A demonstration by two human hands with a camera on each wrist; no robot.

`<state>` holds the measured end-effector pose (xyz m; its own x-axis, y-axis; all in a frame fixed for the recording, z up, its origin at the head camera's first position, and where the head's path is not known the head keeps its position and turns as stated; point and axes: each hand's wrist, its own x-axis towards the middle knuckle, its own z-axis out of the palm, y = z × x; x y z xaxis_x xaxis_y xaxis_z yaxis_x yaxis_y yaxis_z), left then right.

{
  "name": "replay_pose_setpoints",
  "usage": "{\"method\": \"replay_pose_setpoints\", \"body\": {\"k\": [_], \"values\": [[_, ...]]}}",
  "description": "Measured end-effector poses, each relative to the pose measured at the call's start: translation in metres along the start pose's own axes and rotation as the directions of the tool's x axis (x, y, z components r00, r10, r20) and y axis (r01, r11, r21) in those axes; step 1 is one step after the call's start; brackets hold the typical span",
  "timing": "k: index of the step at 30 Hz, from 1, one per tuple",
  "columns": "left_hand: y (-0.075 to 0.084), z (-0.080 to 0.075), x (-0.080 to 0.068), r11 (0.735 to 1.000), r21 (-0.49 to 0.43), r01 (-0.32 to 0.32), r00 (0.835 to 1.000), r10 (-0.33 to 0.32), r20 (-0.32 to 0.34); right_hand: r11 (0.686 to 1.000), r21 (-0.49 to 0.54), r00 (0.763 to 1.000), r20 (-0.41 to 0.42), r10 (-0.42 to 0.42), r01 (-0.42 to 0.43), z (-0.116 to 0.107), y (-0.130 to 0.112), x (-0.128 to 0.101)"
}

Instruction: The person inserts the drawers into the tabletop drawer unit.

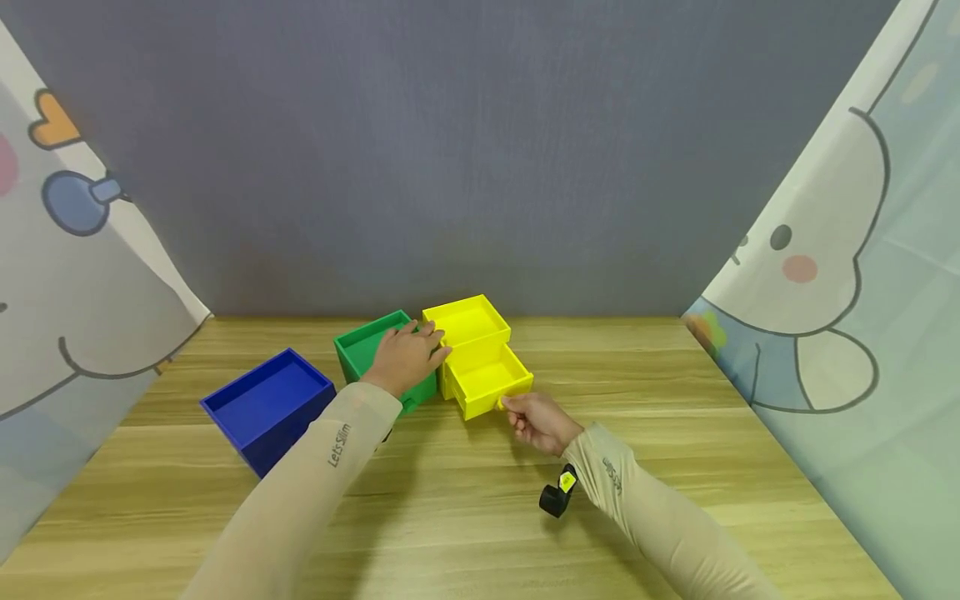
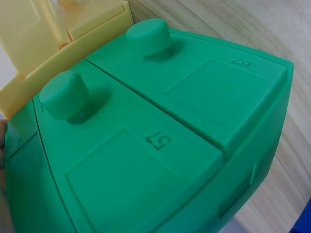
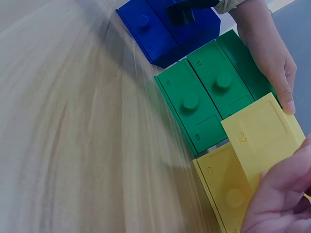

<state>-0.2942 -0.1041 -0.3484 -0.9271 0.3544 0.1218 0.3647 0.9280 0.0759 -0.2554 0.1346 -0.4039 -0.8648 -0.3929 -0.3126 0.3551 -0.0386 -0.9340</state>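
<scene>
Two hands at a row of small drawer boxes on a wooden table (image 1: pixel 675 400).

Largest of the three, the blue drawer box (image 1: pixel 267 407) stands at the left end, well apart from both hands. The green drawer box (image 1: pixel 358 348) sits touching the yellow drawer box (image 1: pixel 467 323); the left hand (image 1: pixel 405 357) rests across the green box's top with fingers nearly straight, reaching the yellow box's edge. The yellow drawer (image 1: pixel 491 380) stands pulled partway out, and the right hand (image 1: pixel 538 421) pinches its small knob (image 1: pixel 501 403) between curled fingers.
</scene>
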Motion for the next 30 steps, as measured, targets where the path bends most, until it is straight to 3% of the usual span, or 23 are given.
{"method": "replay_pose_setpoints", "body": {"k": [30], "values": [[0.004, -0.003, -0.002, 1.0, 0.007, 0.015, 1.0, -0.015, 0.026, 1.0, 0.026, 0.992, -0.123, 0.002, 0.001, 0.023, -0.016, 0.048]]}}
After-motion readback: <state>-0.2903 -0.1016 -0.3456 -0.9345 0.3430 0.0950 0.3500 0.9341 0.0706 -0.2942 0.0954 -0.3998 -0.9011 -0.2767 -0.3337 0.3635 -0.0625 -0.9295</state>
